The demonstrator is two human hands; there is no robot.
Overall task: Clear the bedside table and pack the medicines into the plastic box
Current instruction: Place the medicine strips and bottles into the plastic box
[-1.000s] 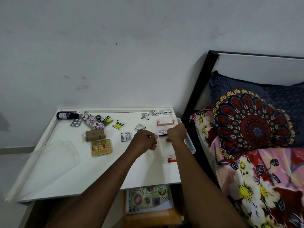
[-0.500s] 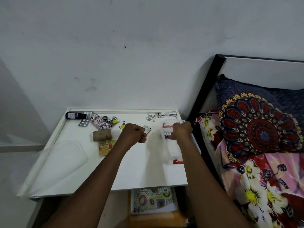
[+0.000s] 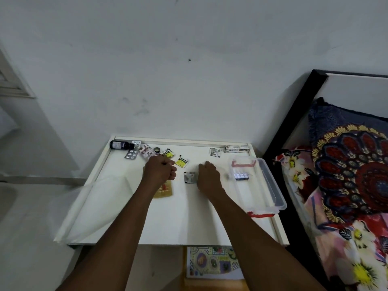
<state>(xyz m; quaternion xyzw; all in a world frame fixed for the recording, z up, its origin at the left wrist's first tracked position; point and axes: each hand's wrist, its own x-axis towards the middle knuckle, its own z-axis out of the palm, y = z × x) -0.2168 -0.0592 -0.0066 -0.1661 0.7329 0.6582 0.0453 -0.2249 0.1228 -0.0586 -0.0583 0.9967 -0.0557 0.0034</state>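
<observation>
Plastic box [image 3: 273,185] sits along the right edge of the surface [image 3: 189,217], one blister strip [image 3: 241,176] inside. Your left grip [image 3: 160,172] is clenched, nothing showing in it. Your right grip [image 3: 207,175] sits just beside a silver sachet [image 3: 190,177] mid-surface; whether it grasps you cannot tell. Open room lies between your forearms, toward the near edge.

Blister pack [image 3: 241,176] in box [image 3: 273,185] (table's right)

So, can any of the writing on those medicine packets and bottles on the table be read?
None of it can be read.
Dark bottle: pale label, blurred.
White bottle: red print, too small.
Yellow sachet: dark print, blurred.
Long carton at the back: lettering too small.
Grey packet: blurred.
</observation>
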